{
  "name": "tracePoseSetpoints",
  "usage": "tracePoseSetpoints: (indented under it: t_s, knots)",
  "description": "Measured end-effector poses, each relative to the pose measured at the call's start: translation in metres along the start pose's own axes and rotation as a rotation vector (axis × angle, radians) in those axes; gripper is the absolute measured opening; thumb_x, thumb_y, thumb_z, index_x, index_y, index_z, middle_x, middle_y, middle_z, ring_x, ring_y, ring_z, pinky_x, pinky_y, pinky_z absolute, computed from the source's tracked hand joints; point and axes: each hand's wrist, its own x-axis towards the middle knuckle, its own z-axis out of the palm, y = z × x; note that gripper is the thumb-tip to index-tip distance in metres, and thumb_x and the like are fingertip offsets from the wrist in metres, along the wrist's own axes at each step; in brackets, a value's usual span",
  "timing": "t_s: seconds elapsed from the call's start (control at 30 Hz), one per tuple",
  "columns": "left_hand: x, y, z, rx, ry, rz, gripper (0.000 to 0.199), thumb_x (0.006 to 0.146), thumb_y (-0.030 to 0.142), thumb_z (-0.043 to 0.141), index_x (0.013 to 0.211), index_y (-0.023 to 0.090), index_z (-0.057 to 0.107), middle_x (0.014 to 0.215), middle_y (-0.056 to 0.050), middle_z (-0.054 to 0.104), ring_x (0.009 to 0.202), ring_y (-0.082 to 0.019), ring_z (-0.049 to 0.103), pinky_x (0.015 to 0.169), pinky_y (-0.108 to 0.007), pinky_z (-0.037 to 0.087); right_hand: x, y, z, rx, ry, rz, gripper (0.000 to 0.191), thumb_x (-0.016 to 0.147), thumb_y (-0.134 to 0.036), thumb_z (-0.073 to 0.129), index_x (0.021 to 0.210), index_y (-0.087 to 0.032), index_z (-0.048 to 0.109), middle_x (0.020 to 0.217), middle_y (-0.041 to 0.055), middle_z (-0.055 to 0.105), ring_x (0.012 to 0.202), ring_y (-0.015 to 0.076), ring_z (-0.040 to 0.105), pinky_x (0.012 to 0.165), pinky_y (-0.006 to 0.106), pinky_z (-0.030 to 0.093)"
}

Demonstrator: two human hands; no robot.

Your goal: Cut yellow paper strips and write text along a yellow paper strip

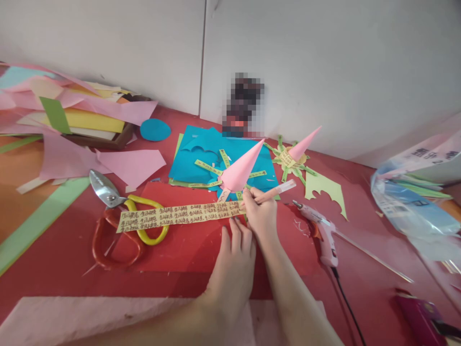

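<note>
My right hand (261, 211) is closed around a pen (275, 191), its lower end at the right end of a yellow paper strip (180, 215). Rows of handwritten characters cover the strip. My left hand (236, 245) lies flat with fingers stretched out, fingertips by the strip's lower edge. Just beyond the hands stands a pink paper cone (240, 170) on a blue paper base with written yellow-green strips radiating from it. Under the strip's left part lie scissors (118, 240) with red and yellow handles. A red sheet (187, 254) is beneath the strip.
A pink glue gun (322, 230) with a black cord lies at right. Behind are blue sheets (180, 166), a second pink cone (306, 144) and a cut green sheet (326, 192). Paper scraps fill a tray (115, 139) at left. A plastic bag (410, 202) lies far right.
</note>
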Motion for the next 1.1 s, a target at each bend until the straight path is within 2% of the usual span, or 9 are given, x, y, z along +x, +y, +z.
tracePoseSetpoints:
  t_s: [0.33, 0.93, 1.1]
  knots:
    - [-0.0003, -0.0009, -0.0012, 0.040, -0.008, 0.004, 0.044, 0.080, 0.026, 0.045, 0.119, 0.011, 0.060, 0.117, -0.016, 0.059, 0.115, -0.031, 0.052, 0.092, -0.043, 0.046, -0.0006, 0.0006, -0.0002, 0.014, -0.002, 0.006, 0.035, 0.080, -0.032, 0.047, 0.048, -0.020, 0.038, 0.043, -0.0045, 0.039, 0.045, 0.0087, 0.037, 0.045, 0.021, 0.028]
    - [-0.0003, -0.0004, -0.0005, 0.020, 0.004, 0.010, 0.045, 0.078, 0.026, 0.049, 0.117, 0.007, 0.060, 0.117, -0.019, 0.059, 0.115, -0.034, 0.051, 0.091, -0.044, 0.046, -0.0004, -0.0013, -0.0012, -0.064, -0.003, 0.002, 0.032, 0.074, -0.026, 0.047, 0.045, -0.020, 0.036, 0.041, -0.0049, 0.037, 0.043, 0.0082, 0.033, 0.044, 0.021, 0.027]
    - [-0.0002, -0.0001, -0.0018, 0.023, -0.012, 0.005, 0.044, 0.079, 0.025, 0.047, 0.118, 0.008, 0.060, 0.118, -0.018, 0.059, 0.116, -0.033, 0.051, 0.092, -0.044, 0.046, -0.0010, -0.0009, -0.0008, -0.023, 0.002, 0.029, 0.033, 0.074, -0.026, 0.048, 0.045, -0.020, 0.035, 0.039, -0.0055, 0.035, 0.042, 0.0078, 0.031, 0.043, 0.022, 0.026]
